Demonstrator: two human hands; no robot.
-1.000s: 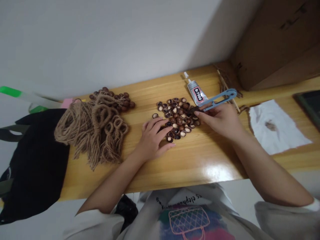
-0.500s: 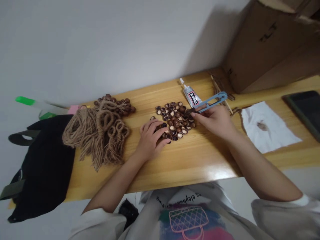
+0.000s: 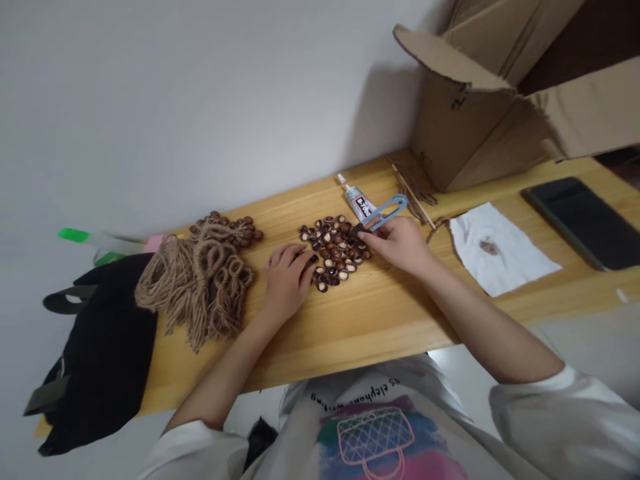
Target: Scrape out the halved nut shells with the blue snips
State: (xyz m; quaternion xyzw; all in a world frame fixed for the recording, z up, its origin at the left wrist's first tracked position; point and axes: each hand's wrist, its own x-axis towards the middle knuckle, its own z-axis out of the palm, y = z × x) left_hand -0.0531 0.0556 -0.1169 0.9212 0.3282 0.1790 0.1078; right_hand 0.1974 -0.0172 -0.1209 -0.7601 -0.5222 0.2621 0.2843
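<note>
Several halved nut shells (image 3: pixel 333 250), brown and black outside with pale insides, lie in a loose pile on the wooden table (image 3: pixel 320 327). My left hand (image 3: pixel 287 277) rests palm down at the pile's left edge, its fingers slightly bent and apart; a dark shell (image 3: pixel 313 259) shows by the fingertips, and what lies beneath them is hidden. Over the pile's right side, my right hand (image 3: pixel 400 245) is closed on light-blue thread snips (image 3: pixel 387 212). Their dark end points left, at the shells. A glue tube (image 3: pixel 359 202) marked B-7000 lies just behind the pile.
Brown twine bundles (image 3: pixel 200 280) and round nuts (image 3: pixel 250 233) lie left, beside a black bag (image 3: pixel 110 340). On the right are a stained white cloth (image 3: pixel 505 247), a phone (image 3: pixel 585 217), a thin stick (image 3: pixel 413 195) and an open cardboard box (image 3: pixel 465 127).
My view has shifted right, bringing more of the box and phone into sight. My left fingers have drawn in a little. The snips stay in my right hand over the shells.
</note>
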